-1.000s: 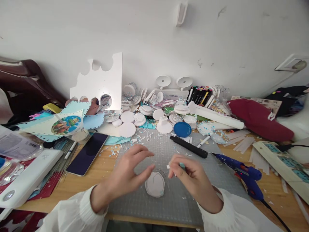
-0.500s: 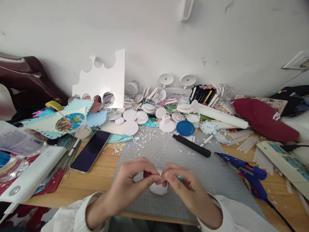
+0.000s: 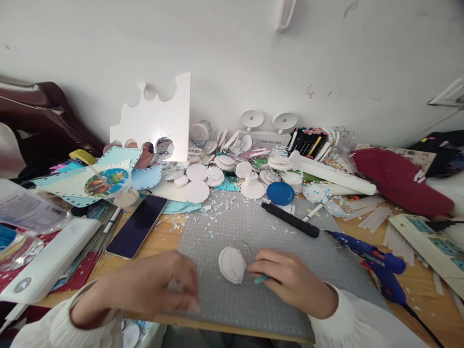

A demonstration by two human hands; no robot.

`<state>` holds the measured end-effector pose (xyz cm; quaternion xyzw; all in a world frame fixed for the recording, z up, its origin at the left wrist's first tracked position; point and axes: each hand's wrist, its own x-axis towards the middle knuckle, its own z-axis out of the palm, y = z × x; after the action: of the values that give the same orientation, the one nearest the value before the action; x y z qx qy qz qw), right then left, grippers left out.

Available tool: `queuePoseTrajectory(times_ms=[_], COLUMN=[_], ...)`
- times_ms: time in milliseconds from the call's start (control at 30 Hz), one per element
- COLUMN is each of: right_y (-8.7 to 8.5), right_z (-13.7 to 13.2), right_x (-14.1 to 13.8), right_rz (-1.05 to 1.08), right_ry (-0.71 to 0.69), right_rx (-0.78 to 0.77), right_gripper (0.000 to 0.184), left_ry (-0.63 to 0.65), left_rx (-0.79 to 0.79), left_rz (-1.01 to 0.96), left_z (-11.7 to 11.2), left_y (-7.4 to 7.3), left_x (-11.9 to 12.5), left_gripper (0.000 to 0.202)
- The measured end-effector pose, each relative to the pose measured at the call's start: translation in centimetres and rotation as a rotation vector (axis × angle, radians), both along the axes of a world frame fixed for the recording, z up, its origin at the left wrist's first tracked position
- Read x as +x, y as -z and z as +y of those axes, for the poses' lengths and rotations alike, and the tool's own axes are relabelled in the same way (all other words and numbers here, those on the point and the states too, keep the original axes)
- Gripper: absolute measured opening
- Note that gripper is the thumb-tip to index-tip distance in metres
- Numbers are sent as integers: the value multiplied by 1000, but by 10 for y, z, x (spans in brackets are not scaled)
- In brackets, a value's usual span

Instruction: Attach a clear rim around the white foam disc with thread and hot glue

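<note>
A white foam disc point(image 3: 232, 265) with curved lines across its face lies on the grey cutting mat point(image 3: 217, 227). A thin wire loop point(image 3: 249, 247) arches from its upper edge toward my right hand point(image 3: 290, 275). That hand is closed around a small teal stick-like piece point(image 3: 261, 279), its fingertips close to the disc's right edge. Whether the fingertips also pinch the wire, I cannot make out. My left hand point(image 3: 155, 282) is over the mat's left edge, apart from the disc. Motion blurs its bent fingers, and nothing shows clearly in them.
A black cutter-like tool point(image 3: 290, 220) and a blue glue gun point(image 3: 369, 251) lie to the right. White discs point(image 3: 197, 191) and a blue lid point(image 3: 280, 193) crowd the back. A phone point(image 3: 137, 227) lies left, and a power strip point(image 3: 431, 246) sits far right.
My hands have come apart: the left has moved left and away from the disc, the right slightly right. The disc and its wire loop are now uncovered.
</note>
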<state>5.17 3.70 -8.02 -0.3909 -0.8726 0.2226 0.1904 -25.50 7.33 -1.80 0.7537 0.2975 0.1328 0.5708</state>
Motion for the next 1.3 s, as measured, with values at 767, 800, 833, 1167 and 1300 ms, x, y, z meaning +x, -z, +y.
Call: queuePoseTrajectory(times_ms=[767,800,833,1167,1300], right_y=[-6,0,5,29,37], right_z=[71,76,80,88,93], right_x=[-17,-19,-21,-45,-51], right_rz=[817,786,760,604,605], right_ry=[530,538,530,342,313], right_rx=[-226,-258,-281,-223,-185], right_gripper=[56,57,56,12,13], left_ry=[-153,-184,-223,-555,-548], left_rx=[-273,-280,-286,-315,-331], left_rz=[-641,-660,-681,-876,-878], left_z=[60,61,62,68,68], left_y=[57,57,56,55,54], left_x=[42,40,39,34,35], left_gripper=[81,80,79,67,66])
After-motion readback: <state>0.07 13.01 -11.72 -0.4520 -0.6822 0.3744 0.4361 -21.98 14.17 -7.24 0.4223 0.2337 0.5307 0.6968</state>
